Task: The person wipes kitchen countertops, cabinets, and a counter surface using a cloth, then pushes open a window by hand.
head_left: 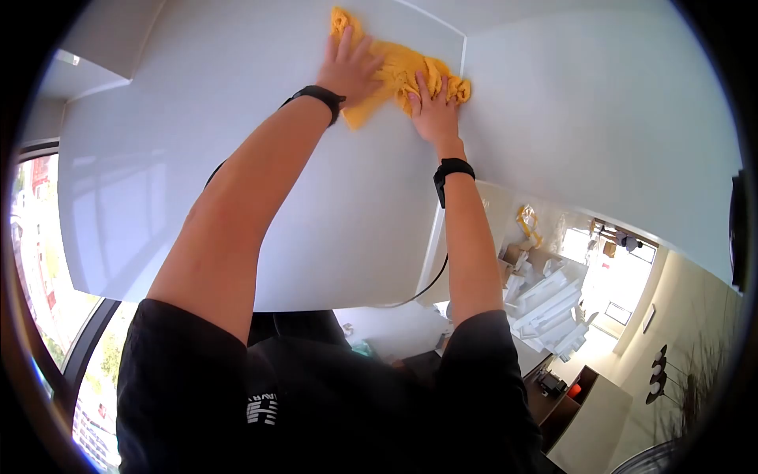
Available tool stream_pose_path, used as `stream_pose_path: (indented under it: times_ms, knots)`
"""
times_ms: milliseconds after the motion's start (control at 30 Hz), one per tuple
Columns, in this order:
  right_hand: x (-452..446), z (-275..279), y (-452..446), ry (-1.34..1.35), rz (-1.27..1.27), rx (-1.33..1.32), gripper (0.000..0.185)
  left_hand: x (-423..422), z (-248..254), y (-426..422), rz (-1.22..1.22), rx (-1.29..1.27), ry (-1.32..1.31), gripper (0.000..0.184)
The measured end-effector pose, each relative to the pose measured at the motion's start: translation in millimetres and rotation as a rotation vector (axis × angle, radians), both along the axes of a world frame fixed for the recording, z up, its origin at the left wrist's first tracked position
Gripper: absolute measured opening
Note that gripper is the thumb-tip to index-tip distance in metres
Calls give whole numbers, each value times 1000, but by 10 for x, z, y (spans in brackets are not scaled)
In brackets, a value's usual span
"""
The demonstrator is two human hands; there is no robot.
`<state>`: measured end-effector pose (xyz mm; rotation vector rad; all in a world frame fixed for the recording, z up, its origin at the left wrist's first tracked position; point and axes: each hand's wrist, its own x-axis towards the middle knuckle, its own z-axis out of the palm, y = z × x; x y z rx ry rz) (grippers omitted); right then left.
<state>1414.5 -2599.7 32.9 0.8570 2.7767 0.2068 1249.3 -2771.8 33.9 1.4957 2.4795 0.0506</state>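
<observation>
A yellow cloth (403,67) lies bunched and partly spread against a large pale flat surface (347,213), near a corner seam at the top. My left hand (350,69), slightly blurred, rests on the cloth's left part with its fingers spread. On the right part, my right hand (434,109) presses the cloth with its fingers apart, beside the seam. Both wrists carry black bands. The cloth's lower left edge is smeared by motion.
At the left is a bright window (39,229) with a dark frame. Lower right are stacked white pieces (553,304), an open brown cabinet (567,407) and dark wall lamps (657,375). A black cable hangs near my right forearm.
</observation>
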Motion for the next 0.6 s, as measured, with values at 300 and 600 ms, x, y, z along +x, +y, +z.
stream_pose_path:
  times_ms: [300, 600]
  knots:
    - [1024, -12, -1167, 128, 44, -8, 61, 901, -140, -1127, -146, 161, -36, 67]
    - [2774, -69, -2221, 202, -15, -62, 62, 2519, -233, -1904, -385, 116, -97, 70]
